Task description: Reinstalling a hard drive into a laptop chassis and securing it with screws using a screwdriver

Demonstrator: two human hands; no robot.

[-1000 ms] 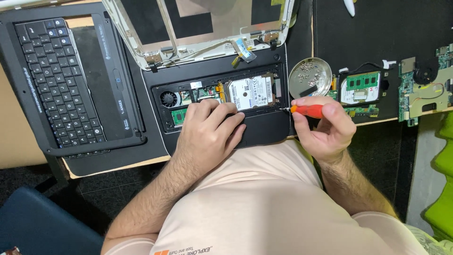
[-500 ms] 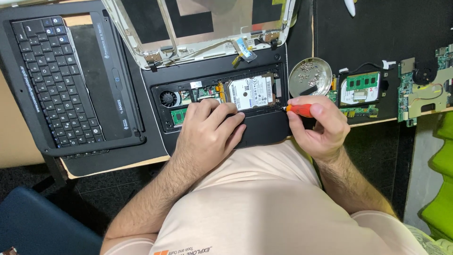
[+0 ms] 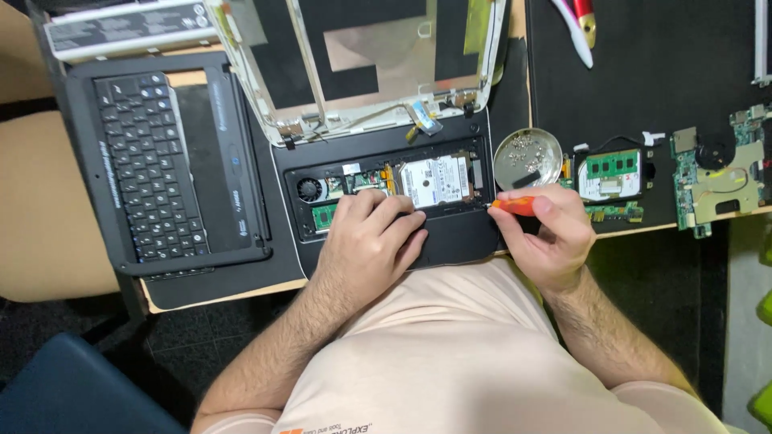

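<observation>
A light wooden table carries black mats on top. Below it is a dark floor — and a blue seat at the lower left.

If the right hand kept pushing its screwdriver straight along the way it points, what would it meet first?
Probably the right-hand edge of the opened laptop base, beside the hard drive: the right hand aims the orange screwdriver leftward; depth is unclear.

Wooden table, black mat, opened laptop

Matt black plastic on laptop base and keyboard; shiny metal on drive and, at its three o'clock, screw dish; glossy orange plastic on screwdriver.
</observation>
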